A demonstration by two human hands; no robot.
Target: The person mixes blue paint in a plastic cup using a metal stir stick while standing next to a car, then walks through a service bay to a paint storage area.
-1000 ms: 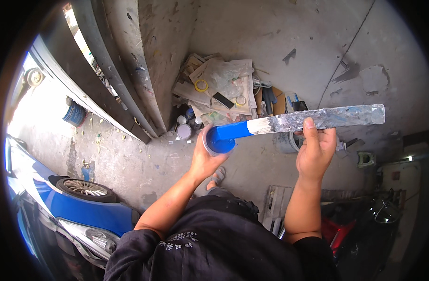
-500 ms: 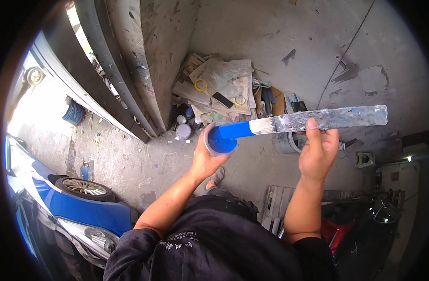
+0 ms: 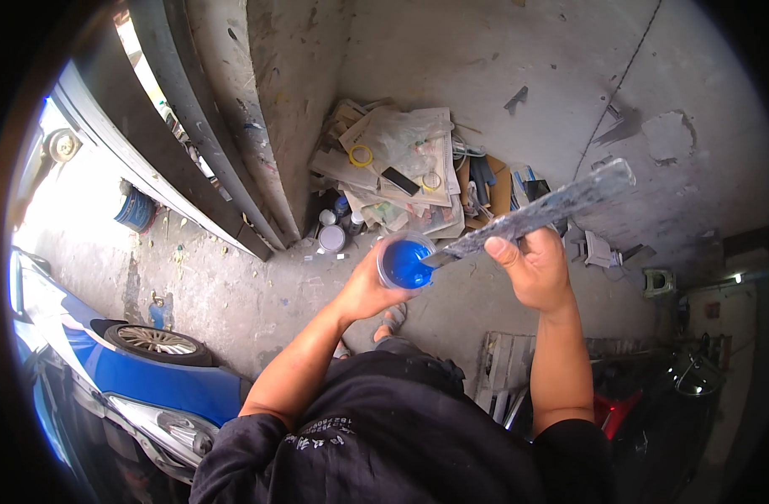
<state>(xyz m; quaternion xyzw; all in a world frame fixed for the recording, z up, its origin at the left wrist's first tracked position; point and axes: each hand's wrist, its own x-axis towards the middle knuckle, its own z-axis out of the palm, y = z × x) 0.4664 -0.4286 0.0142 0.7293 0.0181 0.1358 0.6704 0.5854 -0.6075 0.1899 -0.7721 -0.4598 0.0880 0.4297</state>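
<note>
My left hand [image 3: 366, 284] is wrapped around a clear plastic cup [image 3: 389, 280] of bright blue paint [image 3: 404, 262]. In my right hand [image 3: 539, 270], thumb on top, is a long flat stirring stick [image 3: 561, 204] crusted with grey and white dried paint. The stick slants down to the left, its lower end inside the cup at the right side. That end is hidden by the paint. Its upper end points up toward the wall at the right.
Newspapers [image 3: 430, 126], yellow tape rings [image 3: 361, 156] and a black phone [image 3: 400, 181] lie in a pile by the wall. Small cans [image 3: 331, 238] stand beside it. A blue car [image 3: 162, 370] is at left, a wooden pallet [image 3: 495, 359] at right.
The stick's blue-coated end, earlier lifted and showing, has gone down into the cup. The stick now tilts more steeply, and my right hand has shifted slightly left.
</note>
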